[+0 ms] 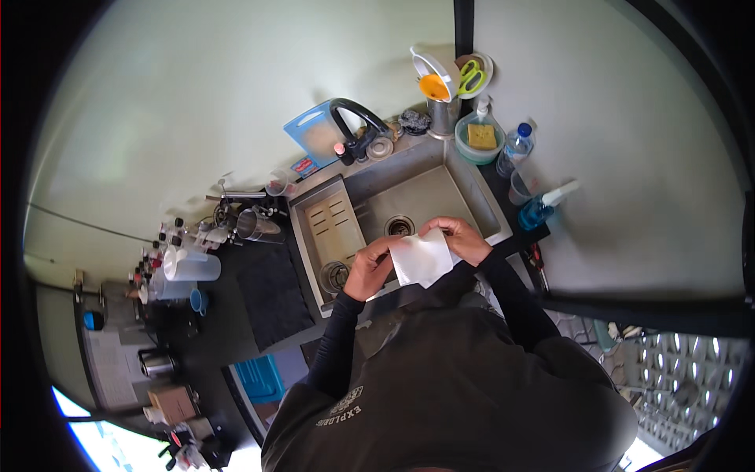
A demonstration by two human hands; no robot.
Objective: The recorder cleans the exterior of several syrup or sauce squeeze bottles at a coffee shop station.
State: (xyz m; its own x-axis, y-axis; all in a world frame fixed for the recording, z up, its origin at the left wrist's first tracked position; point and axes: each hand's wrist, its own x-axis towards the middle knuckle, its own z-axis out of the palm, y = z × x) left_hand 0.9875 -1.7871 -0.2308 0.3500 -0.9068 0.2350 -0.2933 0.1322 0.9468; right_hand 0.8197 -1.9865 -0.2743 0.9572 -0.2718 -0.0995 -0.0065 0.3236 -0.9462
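A thin white paper sheet (422, 258), folded or creased with an uneven lower edge, is held between both hands above the near side of the sink (429, 197). My left hand (370, 269) pinches its left edge. At its upper right corner, my right hand (460, 238) grips it with thumb and fingers. Behind the sheet lies the round drain (399, 226). A clear glass (335, 275) stands in the sink's left part, close to my left hand, beside a slotted tan tray (333, 218).
Past the sink rise a black faucet (358, 118) and a blue cutting board (314, 134). To the right stand a sponge (481, 137) in a bowl, a water bottle (514, 148) and a blue spray bottle (538, 212). A black mat (274, 299) and white jug (191, 265) are on the left counter.
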